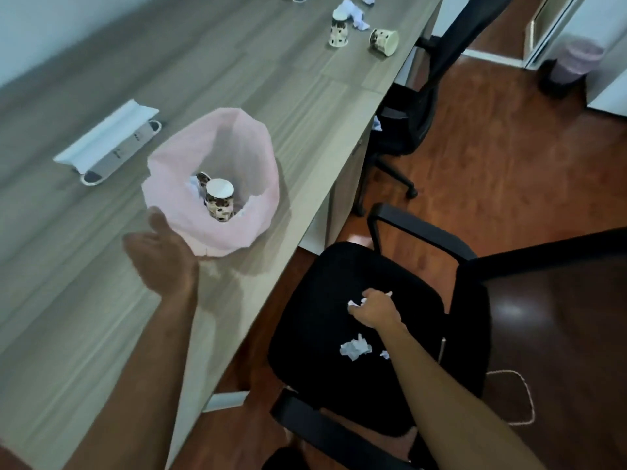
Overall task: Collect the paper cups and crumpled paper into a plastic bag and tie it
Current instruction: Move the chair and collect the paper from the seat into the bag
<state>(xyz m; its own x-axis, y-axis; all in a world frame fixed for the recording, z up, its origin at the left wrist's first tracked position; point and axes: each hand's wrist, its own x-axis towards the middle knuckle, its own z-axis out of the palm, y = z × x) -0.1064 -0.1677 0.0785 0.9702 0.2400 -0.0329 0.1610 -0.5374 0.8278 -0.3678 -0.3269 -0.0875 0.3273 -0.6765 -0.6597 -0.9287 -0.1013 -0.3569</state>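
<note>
A pink plastic bag [237, 157] stands open on the desk, with a patterned paper cup [220, 198] and some paper inside. My left hand [159, 256] grips the bag's near rim. Down on the black chair seat, my right hand [375, 308] curls around a crumpled white paper [354, 302]. Another crumpled paper [355, 348] lies on the seat just below that hand. Farther along the desk an upside-down paper cup [339, 30] stands, a second cup [385, 41] lies on its side, and more crumpled paper [353, 13] sits beside them.
The wooden desk [101, 300] runs left; a white folded box [108, 144] lies on it. A black armchair [373, 334] sits close to the desk edge and a second black chair [414, 113] farther back. A pink bin [573, 62] stands on the wood floor.
</note>
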